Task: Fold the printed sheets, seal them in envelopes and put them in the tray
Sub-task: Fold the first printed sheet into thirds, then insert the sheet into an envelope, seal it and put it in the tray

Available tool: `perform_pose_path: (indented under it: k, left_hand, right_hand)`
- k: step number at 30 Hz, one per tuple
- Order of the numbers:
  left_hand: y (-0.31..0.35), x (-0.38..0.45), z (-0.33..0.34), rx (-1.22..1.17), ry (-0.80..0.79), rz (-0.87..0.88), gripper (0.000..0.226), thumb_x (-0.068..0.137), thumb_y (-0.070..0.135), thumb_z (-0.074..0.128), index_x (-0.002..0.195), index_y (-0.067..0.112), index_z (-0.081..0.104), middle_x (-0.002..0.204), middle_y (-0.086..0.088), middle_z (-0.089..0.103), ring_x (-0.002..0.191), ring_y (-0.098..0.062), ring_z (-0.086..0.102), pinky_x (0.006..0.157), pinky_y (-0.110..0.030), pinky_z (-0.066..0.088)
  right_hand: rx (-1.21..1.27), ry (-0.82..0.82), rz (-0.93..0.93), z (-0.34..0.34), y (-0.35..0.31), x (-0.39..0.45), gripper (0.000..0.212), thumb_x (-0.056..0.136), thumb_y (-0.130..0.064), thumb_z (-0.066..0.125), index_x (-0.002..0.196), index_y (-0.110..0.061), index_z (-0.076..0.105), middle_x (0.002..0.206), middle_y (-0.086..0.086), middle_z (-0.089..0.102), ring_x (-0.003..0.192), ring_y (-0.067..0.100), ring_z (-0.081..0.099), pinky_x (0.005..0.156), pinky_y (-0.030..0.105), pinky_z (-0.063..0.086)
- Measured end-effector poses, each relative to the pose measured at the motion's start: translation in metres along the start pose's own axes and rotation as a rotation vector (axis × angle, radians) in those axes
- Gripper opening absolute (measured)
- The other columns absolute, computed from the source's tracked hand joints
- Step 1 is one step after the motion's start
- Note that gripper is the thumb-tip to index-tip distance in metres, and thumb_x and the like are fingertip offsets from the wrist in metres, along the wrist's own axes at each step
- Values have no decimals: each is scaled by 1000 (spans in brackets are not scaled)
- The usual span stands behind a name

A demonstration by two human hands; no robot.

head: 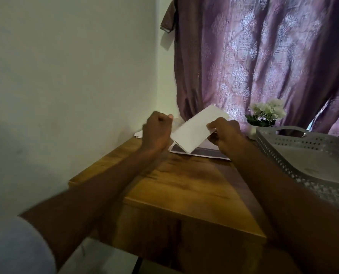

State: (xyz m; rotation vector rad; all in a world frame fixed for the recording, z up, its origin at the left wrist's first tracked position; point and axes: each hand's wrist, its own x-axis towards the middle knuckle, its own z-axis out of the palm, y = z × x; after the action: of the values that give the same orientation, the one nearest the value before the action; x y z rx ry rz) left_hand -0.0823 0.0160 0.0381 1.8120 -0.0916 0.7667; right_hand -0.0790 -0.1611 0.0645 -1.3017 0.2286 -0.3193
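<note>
A folded white sheet (194, 130) is held tilted above the wooden table (184, 184), its lower fold resting near a printed sheet (208, 151) lying flat. My right hand (227, 133) pinches the folded sheet's right edge. My left hand (157, 133) is closed in a fist just left of the sheet, its thumb up; I cannot tell whether it touches the paper. A grey perforated tray (295, 153) stands at the right, with what looks like a flat white item inside.
More white papers (139, 134) lie at the table's far left corner against the wall. A small pot of white flowers (265, 113) stands behind the tray. A patterned purple curtain (263, 56) hangs behind the table.
</note>
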Motion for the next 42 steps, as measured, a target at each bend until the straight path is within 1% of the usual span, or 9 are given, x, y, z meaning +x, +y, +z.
perform_pose_path:
  k: [5, 8, 13, 17, 24, 27, 31, 38, 42]
  left_hand:
    - [-85, 53, -35, 535, 44, 353, 11, 99, 9, 54, 100, 13, 64, 96, -7, 68, 92, -27, 60, 81, -42, 49]
    - [-100, 60, -37, 481, 89, 335, 20, 92, -2, 55, 100, 13, 66, 99, -5, 67, 96, -24, 59, 83, -31, 45]
    - [-101, 59, -35, 620, -92, 249, 27, 92, 7, 62, 118, 12, 68, 118, -8, 66, 114, -28, 57, 99, -44, 48]
    - [-103, 60, -34, 746, -190, 218, 31, 92, 11, 59, 120, 9, 72, 126, -8, 67, 118, -31, 59, 102, -45, 47]
    - [-101, 59, -35, 817, -205, 207, 36, 92, 11, 56, 126, 6, 66, 126, -12, 64, 115, -32, 58, 99, -46, 47]
    - [-99, 57, -36, 843, -214, 195, 36, 92, 13, 56, 127, 8, 65, 127, -10, 63, 116, -31, 57, 100, -43, 47]
    - [-96, 58, -36, 785, -195, 168, 37, 93, 9, 57, 130, 6, 63, 133, -11, 63, 122, -29, 57, 105, -42, 46]
    - [-100, 63, -34, 713, -150, 173, 36, 95, 11, 60, 130, 5, 65, 133, -13, 65, 123, -30, 58, 106, -42, 47]
    - [-103, 63, -33, 740, -131, 200, 32, 99, 16, 56, 129, 7, 65, 130, -10, 66, 120, -28, 59, 104, -42, 48]
  right_hand:
    - [-611, 93, -212, 14, 10, 32, 63, 87, -15, 64, 142, -1, 36, 134, 20, 53, 123, 38, 55, 95, 47, 54]
    - [-1078, 120, -328, 10, 32, 38, 63, 85, -20, 72, 136, -4, 39, 138, 23, 45, 127, 43, 48, 99, 45, 46]
    - [-1536, 41, -380, -1, 48, 44, 50, 88, -28, 67, 135, -16, 56, 148, 18, 37, 138, 42, 35, 109, 53, 38]
    - [-1590, 20, -435, 5, 52, 39, 45, 90, -27, 64, 132, -15, 56, 141, 15, 45, 136, 36, 39, 108, 51, 38]
    - [-1227, -55, -913, 34, 52, 21, 47, 86, -11, 68, 132, -10, 57, 126, 12, 61, 114, 32, 58, 92, 42, 50]
    - [-1102, -202, -868, 55, 63, 21, 36, 93, -19, 64, 129, -14, 63, 125, 7, 62, 116, 25, 58, 96, 42, 51]
    - [-1261, -329, -791, 88, 70, 27, 38, 97, -32, 60, 130, -16, 62, 128, 9, 56, 121, 27, 52, 100, 45, 48]
    - [-1476, -242, -840, 122, 93, 27, 42, 99, -43, 55, 127, -13, 62, 132, 10, 50, 125, 31, 44, 98, 48, 48]
    - [-1373, -226, -737, 116, 98, 33, 26, 94, -33, 62, 114, -17, 64, 126, 9, 52, 124, 30, 44, 99, 48, 47]
